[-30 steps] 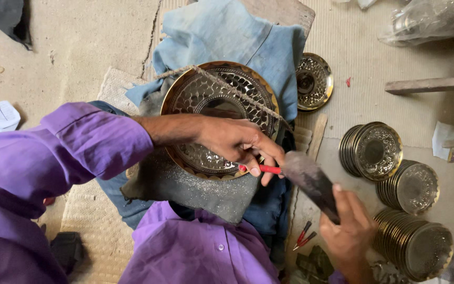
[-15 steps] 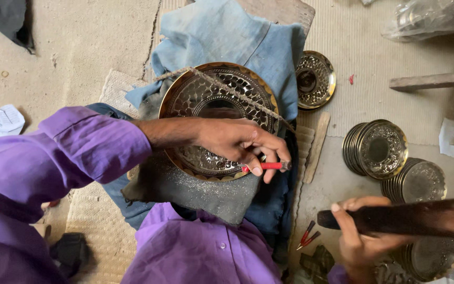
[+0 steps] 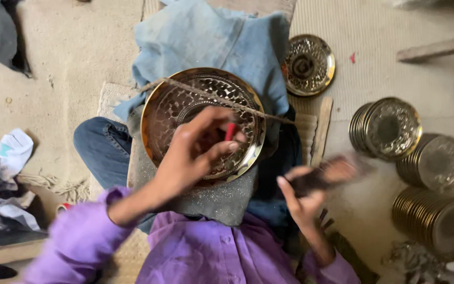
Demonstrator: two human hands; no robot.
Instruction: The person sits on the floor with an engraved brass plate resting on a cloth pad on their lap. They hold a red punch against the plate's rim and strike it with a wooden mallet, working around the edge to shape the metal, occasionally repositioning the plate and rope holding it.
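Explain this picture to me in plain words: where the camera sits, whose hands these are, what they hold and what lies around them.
The picture comes from a camera worn on a person's head, looking straight down at their lap, so both hands belong to that person, who wears a purple shirt.

The left hand pinches a small red tool over a large brass plate with a punched pattern. The plate rests on a grey block in the lap, and a cord runs across it. The right hand grips a dark hammer-like tool, blurred by motion.

A blue cloth lies under the plate. To the right are one smaller patterned plate, a wooden stick and three stacks of brass plates. Crumpled cloth lies at the left.
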